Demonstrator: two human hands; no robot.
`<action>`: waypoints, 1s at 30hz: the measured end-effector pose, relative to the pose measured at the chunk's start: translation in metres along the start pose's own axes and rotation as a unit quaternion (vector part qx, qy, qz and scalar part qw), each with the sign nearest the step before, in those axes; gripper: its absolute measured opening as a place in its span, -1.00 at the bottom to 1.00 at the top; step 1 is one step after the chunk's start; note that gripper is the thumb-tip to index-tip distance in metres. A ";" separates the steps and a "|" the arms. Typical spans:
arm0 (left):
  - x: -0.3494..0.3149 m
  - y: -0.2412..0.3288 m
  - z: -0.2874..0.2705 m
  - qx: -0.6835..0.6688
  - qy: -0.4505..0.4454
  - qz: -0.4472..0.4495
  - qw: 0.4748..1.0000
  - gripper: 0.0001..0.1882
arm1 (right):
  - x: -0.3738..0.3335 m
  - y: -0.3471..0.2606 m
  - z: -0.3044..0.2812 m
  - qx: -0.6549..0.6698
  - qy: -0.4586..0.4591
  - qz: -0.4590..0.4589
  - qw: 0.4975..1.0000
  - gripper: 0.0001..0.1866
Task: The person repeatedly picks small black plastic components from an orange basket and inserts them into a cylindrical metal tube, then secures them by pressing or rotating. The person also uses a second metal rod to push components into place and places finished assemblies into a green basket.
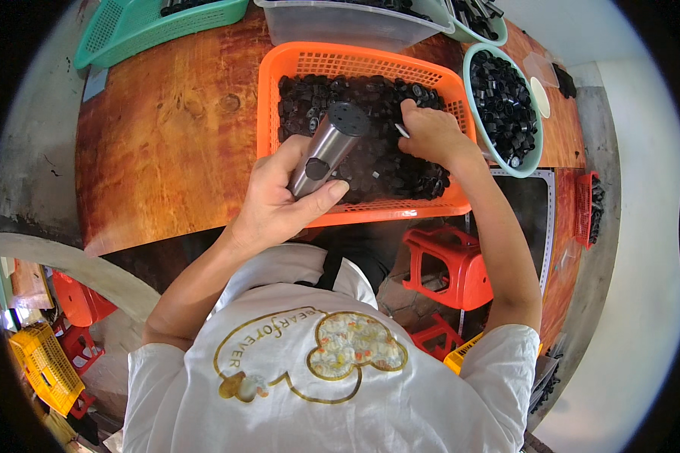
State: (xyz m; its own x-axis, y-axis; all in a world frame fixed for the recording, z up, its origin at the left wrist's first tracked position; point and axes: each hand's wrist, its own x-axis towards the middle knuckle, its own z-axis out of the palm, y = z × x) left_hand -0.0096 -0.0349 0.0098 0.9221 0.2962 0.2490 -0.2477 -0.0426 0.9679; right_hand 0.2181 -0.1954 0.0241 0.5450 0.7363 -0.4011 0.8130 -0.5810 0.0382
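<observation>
My left hand [276, 189] is wrapped around a silver metal cylinder [328, 148], held tilted above the near left part of an orange plastic basket [268, 113]. A black end cap with small holes closes its upper end, and a black oval piece sits on its side. Heaped in the basket are small black plastic parts [370, 94]. My right hand [434, 134] reaches into the right part of this heap with its fingers curled. A small whitish sliver [402, 130] shows at those fingertips; what they grip is too small to make out.
The basket rests on a brown wooden table [166, 136]. Right of it stands a pale green basin [538, 143] of black parts. Behind are a clear plastic bin [340, 26] and a green basket [166, 30]. Red stools [461, 272] stand below the table.
</observation>
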 end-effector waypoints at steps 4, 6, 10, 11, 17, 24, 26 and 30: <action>0.000 -0.001 0.000 0.000 0.008 0.001 1.000 -0.65 | -0.009 -0.001 -0.014 0.019 -0.041 0.004 0.999 -0.68; 0.000 -0.001 0.000 -0.008 0.009 -0.009 1.000 -0.66 | -0.011 0.000 -0.023 0.003 -0.088 0.002 0.996 -0.72; -0.001 0.000 -0.002 0.003 -0.012 0.000 1.000 -0.69 | -0.015 0.002 -0.028 -0.027 -0.112 -0.010 0.993 -0.75; -0.001 0.001 -0.002 0.000 -0.013 -0.001 1.000 -0.69 | -0.015 0.003 -0.026 -0.030 -0.105 -0.011 0.994 -0.75; 0.001 -0.001 -0.003 -0.003 0.004 0.021 1.000 -0.69 | -0.017 0.002 -0.012 -0.044 -0.070 -0.018 0.996 -0.74; -0.001 0.003 -0.002 0.018 0.004 0.021 1.000 -0.67 | -0.023 0.004 -0.012 -0.047 -0.043 -0.036 0.997 -0.73; -0.002 0.003 -0.002 0.025 0.002 0.026 0.999 -0.67 | -0.024 0.005 -0.011 -0.044 -0.038 -0.043 0.997 -0.72; -0.004 0.000 -0.001 0.029 0.012 0.026 0.999 -0.66 | -0.022 0.005 -0.009 -0.039 -0.054 -0.040 0.997 -0.71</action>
State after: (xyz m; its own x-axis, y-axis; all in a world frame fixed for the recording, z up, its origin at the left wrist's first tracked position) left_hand -0.0138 -0.0350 0.0084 0.9008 0.3153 0.2986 -0.2766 -0.1132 0.9543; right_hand 0.2122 -0.2109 0.0413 0.4559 0.7350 -0.5019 0.8686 -0.4905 0.0707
